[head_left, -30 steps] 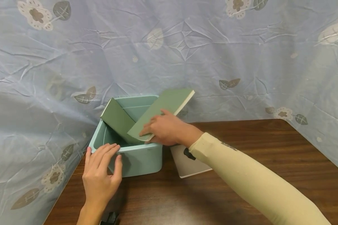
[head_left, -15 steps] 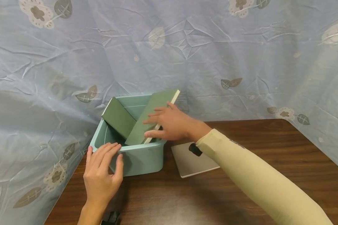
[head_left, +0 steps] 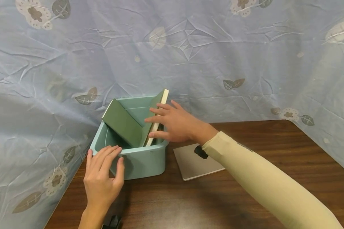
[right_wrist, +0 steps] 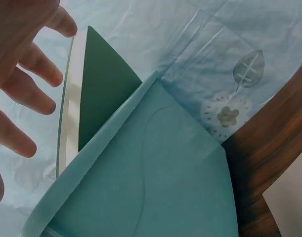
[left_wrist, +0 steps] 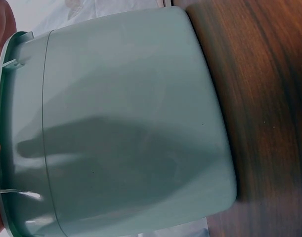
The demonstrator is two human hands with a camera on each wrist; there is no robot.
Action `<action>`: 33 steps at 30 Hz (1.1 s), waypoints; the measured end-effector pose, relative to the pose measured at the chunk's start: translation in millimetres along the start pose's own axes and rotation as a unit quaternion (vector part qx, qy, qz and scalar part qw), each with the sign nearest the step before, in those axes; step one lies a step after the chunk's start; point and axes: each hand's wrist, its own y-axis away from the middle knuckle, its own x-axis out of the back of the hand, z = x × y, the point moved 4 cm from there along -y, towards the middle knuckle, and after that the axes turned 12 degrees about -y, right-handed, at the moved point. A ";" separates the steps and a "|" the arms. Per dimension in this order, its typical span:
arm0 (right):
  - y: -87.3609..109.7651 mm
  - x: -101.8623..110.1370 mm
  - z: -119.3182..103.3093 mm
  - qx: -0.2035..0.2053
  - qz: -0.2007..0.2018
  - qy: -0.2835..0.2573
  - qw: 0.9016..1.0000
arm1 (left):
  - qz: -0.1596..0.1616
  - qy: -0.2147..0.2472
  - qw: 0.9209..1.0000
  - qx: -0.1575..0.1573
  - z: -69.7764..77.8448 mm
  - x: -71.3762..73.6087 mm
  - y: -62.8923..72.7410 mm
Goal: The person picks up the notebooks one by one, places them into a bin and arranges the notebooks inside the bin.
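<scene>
My left hand [head_left: 103, 181] rests its fingers on the front-left rim of a pale teal plastic bin [head_left: 140, 165], thumb spread apart. Two green books stand slanted inside. One book [head_left: 123, 124] leans against the left side, its top corner above the rim. The other book [head_left: 157, 101] leans on the right side, its cream page edges facing right. My right hand [head_left: 178, 124] hovers by this second book with fingers spread and extended; whether the fingertips touch it, I cannot tell. In the right wrist view the same book [right_wrist: 108, 84] rises above the bin wall [right_wrist: 185, 173].
A beige flat book or notebook [head_left: 197, 165] lies on the dark wooden table [head_left: 246, 184], right of the bin and partly under my right wrist. Behind and at both sides hangs a blue floral cloth [head_left: 203, 63].
The right-hand book has gone from gripped and tilted over the rim to standing steeper inside the bin. My right hand has released it and spread its fingers. The left hand stays put.
</scene>
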 end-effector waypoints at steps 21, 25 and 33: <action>27.6 -2.8 30.9 -0.014 0.004 -0.009 1.000 | 0.002 -0.001 1.000 -0.001 -0.1 -0.7 0.6; 37.1 -6.6 41.8 -0.027 0.000 -0.009 1.000 | 0.004 0.000 1.000 -0.001 -0.2 -0.8 1.0; 56.8 -13.1 61.4 -0.051 -0.005 -0.031 0.998 | 0.005 0.001 1.000 0.000 0.1 -1.1 0.8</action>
